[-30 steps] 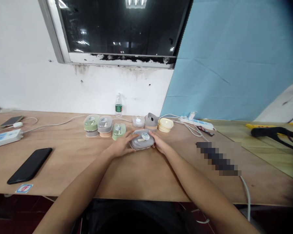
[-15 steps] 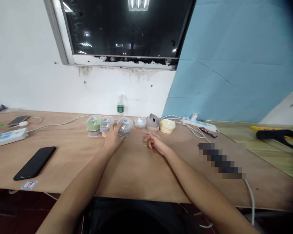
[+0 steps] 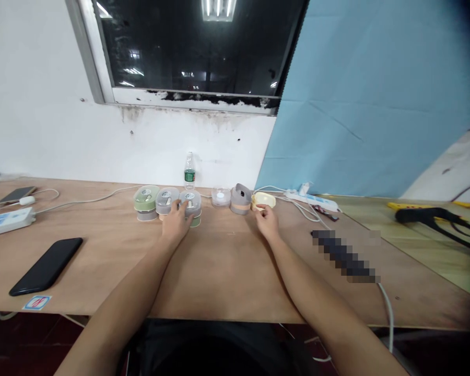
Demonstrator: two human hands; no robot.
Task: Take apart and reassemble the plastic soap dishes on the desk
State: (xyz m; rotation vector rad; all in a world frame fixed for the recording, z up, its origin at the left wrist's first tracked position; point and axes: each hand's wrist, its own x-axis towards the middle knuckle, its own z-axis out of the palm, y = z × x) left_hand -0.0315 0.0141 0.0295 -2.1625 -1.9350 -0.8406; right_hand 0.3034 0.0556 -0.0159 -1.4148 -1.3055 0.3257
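Observation:
My left hand (image 3: 176, 221) rests against the front of a small grey container with a clear lid (image 3: 190, 200), stacked on a green one. Its fingers are at the container's left side, in front of the neighbouring stack, and its thumb is at the front. Left of it stand a similar grey-topped container (image 3: 167, 200) and a green-topped container (image 3: 145, 199). My right hand (image 3: 267, 221) has its fingers bent at the front rim of a pale yellow container (image 3: 265, 199). Between the hands are an upright grey container piece (image 3: 241, 199) and a clear lid (image 3: 221, 196).
A plastic bottle (image 3: 189, 171) stands by the wall. On the left lie a black phone (image 3: 46, 265), another phone (image 3: 17, 195) and a power strip (image 3: 8, 221). Cables and a second power strip (image 3: 312, 199) are at the right back, near a blurred-out dark object (image 3: 344, 254).
My left hand has moved left with the grey-lidded container, which now stands straight beside its neighbour. My right hand has gone right and forward to the yellow container. The view has shifted slightly.

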